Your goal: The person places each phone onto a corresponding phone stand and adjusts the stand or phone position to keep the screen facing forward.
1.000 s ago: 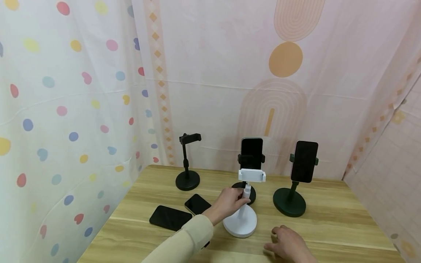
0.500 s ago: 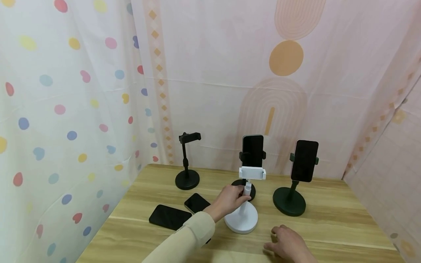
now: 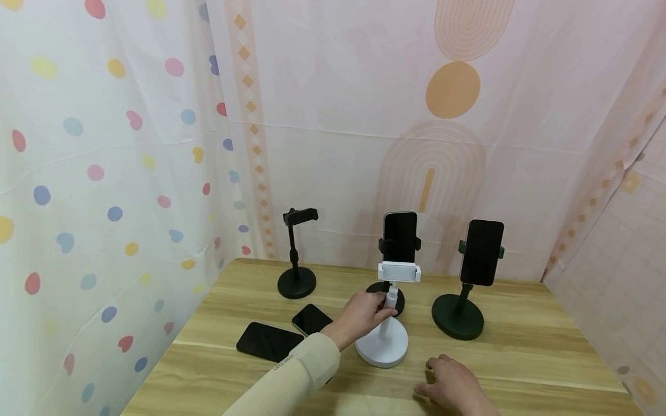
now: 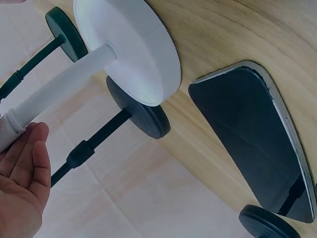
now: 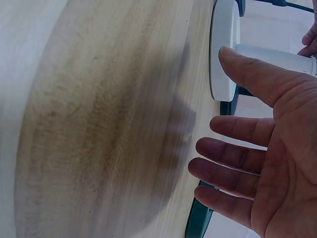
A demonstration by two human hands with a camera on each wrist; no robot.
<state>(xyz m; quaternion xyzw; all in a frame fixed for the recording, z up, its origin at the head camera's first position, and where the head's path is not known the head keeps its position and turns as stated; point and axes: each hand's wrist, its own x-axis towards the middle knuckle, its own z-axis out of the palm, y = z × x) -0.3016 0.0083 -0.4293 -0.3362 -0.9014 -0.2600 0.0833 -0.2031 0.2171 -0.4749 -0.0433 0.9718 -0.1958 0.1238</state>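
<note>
My left hand [image 3: 361, 316] grips the neck of a white phone stand [image 3: 383, 346], thumb and fingers around the post just under its white clamp [image 3: 399, 271]. Nothing sits in that clamp. In the left wrist view the curled fingers [image 4: 39, 171] meet the collar of the white post, and the round base [image 4: 143, 44] is tilted in that view. My right hand [image 3: 451, 384] hovers low over the table at the front right, fingers spread and holding nothing. Its thumb overlaps the white base in the right wrist view.
Behind the white stand, a black stand holds a phone [image 3: 399, 234]. A green stand [image 3: 458, 316] at right holds another phone [image 3: 481, 252]. A black stand [image 3: 296, 282] with a bare clamp is at back left. Two phones lie flat, one large [image 3: 269, 342], one smaller [image 3: 311, 319].
The white stand and my left hand have shifted slightly away from me, toward the back of the table. My right hand has moved a little to the left at the end.
</note>
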